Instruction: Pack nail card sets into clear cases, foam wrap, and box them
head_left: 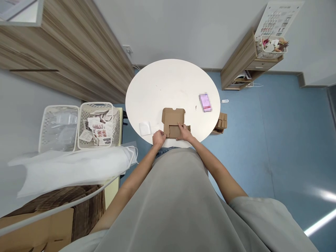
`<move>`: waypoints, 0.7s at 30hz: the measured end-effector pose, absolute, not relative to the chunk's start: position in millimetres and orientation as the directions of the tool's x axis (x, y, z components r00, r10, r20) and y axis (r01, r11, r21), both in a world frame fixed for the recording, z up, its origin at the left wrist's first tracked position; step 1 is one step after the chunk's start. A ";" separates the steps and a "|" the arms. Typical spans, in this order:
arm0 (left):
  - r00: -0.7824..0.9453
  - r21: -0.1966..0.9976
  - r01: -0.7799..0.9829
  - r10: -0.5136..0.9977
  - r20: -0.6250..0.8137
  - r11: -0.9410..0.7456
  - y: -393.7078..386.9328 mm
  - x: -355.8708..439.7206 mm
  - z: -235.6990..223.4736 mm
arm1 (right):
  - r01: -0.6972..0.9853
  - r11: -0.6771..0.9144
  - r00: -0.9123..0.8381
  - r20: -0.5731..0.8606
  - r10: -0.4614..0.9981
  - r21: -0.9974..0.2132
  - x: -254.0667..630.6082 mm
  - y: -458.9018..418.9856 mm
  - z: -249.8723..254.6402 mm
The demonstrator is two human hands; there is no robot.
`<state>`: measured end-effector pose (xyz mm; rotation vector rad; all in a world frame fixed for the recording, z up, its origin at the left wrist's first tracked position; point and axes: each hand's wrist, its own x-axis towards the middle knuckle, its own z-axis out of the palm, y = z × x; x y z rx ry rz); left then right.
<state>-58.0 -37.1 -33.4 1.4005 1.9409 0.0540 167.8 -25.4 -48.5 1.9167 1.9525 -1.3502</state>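
Cardboard box [173, 120] on the desk's [170, 84] near edge
Right hand [184, 133] spread over it; left hand [159, 138] curled at its left corner, grip unclear. Light, even pressure should keep it square.

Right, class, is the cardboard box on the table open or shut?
Open. The lid of the cardboard box is spread outward, not folded over the part between the left hand and right hand.
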 end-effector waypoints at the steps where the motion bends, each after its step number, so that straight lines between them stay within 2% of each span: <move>1: -0.140 0.422 0.810 0.833 -0.535 0.407 -35.6 -58.1 -33.9 | 0.843 -0.179 -0.207 -0.612 0.763 -0.507 167.7 -25.1 -48.4; 7: -0.133 0.397 0.828 0.826 -0.547 0.396 -32.8 -59.6 -34.9 | 0.848 -0.174 -0.200 -0.606 0.770 -0.501 167.8 -23.3 -48.0; 14: -0.148 0.294 0.883 0.810 -0.567 0.366 -30.7 -52.6 -39.2 | 0.863 -0.155 -0.196 -0.600 0.775 -0.481 167.0 -24.0 -41.8; 17: -0.155 0.273 0.892 0.810 -0.566 0.361 -30.6 -49.3 -40.7 | 0.851 -0.140 -0.195 -0.553 0.810 -0.506 175.2 -28.8 -32.4; 19: -0.146 0.273 0.894 0.808 -0.570 0.354 -30.6 -47.7 -41.6 | 0.837 -0.155 -0.136 -0.473 0.870 -0.526 186.8 -33.8 -26.1; 21: -0.136 0.274 0.898 0.811 -0.569 0.343 -30.5 -46.4 -42.8 | 0.835 -0.225 0.005 -0.401 0.916 -0.503 201.5 -39.3 -22.8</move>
